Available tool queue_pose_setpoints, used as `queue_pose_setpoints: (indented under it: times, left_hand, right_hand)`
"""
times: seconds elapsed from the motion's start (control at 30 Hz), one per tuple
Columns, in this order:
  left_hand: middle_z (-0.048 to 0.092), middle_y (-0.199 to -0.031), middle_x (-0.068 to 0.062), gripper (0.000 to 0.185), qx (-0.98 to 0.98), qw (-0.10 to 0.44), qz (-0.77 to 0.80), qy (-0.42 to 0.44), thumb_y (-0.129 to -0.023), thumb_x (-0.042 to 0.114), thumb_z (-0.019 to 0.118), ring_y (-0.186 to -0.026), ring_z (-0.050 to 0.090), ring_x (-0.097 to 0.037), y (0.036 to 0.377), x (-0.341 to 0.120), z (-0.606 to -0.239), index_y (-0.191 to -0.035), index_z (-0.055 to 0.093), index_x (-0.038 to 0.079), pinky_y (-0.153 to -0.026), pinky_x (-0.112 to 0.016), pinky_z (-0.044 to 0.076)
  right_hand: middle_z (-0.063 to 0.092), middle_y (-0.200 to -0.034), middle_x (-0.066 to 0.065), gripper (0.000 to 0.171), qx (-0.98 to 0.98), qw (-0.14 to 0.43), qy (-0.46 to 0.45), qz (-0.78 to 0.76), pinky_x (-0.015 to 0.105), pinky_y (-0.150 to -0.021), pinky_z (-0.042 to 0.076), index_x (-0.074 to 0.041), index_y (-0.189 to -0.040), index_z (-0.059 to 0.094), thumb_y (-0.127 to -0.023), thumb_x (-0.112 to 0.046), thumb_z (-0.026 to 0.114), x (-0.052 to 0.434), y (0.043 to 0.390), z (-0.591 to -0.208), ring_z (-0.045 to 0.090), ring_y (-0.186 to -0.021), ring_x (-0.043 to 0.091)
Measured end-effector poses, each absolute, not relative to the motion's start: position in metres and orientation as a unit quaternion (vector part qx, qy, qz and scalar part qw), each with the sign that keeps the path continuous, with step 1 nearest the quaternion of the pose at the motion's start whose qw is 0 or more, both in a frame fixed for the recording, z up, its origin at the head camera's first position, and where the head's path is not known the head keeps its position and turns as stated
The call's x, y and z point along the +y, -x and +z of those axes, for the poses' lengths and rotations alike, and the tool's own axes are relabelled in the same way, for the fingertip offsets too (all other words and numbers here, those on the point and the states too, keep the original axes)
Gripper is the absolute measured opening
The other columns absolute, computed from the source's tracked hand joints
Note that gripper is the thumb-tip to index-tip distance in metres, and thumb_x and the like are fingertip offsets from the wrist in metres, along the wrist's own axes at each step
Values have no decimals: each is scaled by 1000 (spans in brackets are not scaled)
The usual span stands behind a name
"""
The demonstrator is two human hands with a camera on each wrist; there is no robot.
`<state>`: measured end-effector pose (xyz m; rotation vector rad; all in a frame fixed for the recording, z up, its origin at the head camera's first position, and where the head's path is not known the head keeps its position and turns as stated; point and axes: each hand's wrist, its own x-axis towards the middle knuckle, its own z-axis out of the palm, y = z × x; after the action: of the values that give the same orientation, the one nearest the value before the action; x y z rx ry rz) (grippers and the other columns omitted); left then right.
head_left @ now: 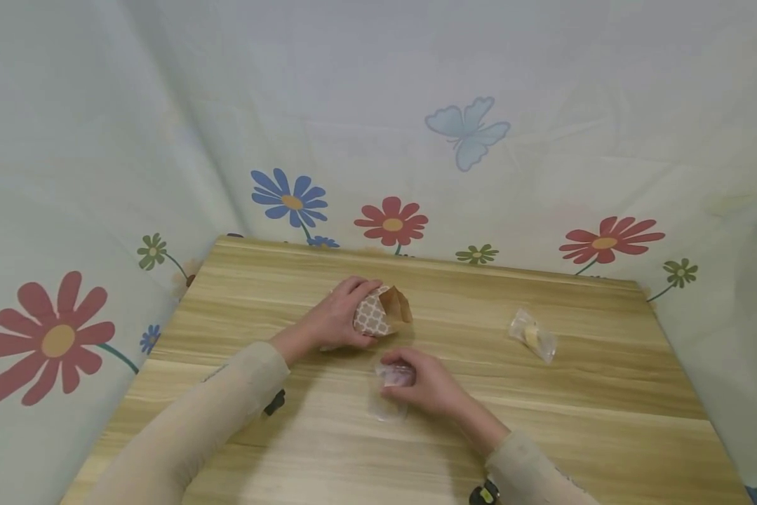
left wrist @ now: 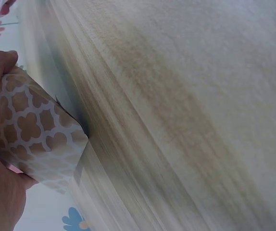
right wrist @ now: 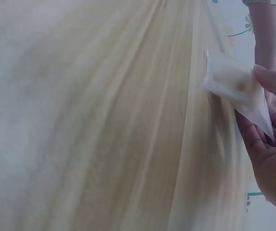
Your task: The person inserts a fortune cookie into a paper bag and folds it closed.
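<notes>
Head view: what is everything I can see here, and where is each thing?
Table: one, light wood grain, fills the lower part of the view.
Backdrop: one, pale cloth printed with red, blue and green flowers and a blue butterfly, behind and beside the table.
Paper bag: one, brown with a white lattice pattern, mid-table, mouth open to the right.
Far packet: one, clear with something yellow inside, lying alone to the right.
Near packet: one, clear plastic, in front of the bag.
Left hand: one, beige sleeve, grips the paper bag.
Right hand: one, beige sleeve, holds the near packet.
</notes>
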<state>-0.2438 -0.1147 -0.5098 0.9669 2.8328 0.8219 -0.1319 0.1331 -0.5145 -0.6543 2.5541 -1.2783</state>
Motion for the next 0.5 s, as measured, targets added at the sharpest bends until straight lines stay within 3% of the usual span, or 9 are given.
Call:
queue_pose_setpoints:
  times: [0.23,0.5]
  left_hand:
    - [45,-150,-9,113,913,5,254,-320,-70,43,98,-129,52,-26,244,-115,-510,-164,39,21,-110,-51,50]
    - [47,-148,-12,116,909,-15,249,-332,-67,41,99,-129,51,-29,243,-115,-512,-164,40,18,-110,-51,49]
  right_hand:
    - [73,-131,2,43,851,115,211,-467,39,-102,52,-13,-130,72,-90,-19,87,131,130,-516,66,-120,22]
    - [72,-133,4,41,838,128,179,-499,49,-108,51,-12,-132,72,-94,-21,83,137,129,-523,65,-126,26]
